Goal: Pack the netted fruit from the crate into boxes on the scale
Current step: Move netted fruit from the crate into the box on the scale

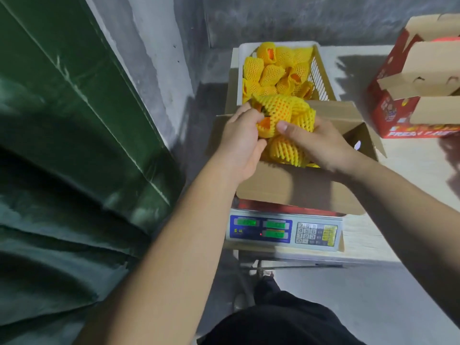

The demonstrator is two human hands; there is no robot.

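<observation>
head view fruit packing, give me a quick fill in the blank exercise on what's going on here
1. The open cardboard box sits on top of the ____.
2. Both hands, left hand and right hand, hold fruit wrapped in ____ foam netting.
3. The white crate lies on the ____ side of the box from the person.

Missing words: scale; yellow; far

Open brown corrugated-cardboard box (pixel 298 188): matt, smooth flaps. Yellow foam-mesh fruit sleeves (pixel 281 113): soft, open-lattice texture. White slotted plastic crate (pixel 321 78) at 12 o'clock: slightly glossy. Grey plastic digital scale (pixel 283 231): glossy blue display panel. Red printed carton (pixel 388 105) at 2 o'clock: glossy print outside, raw matt board inside. Grey concrete wall (pixel 273 18): rough, mottled.
</observation>
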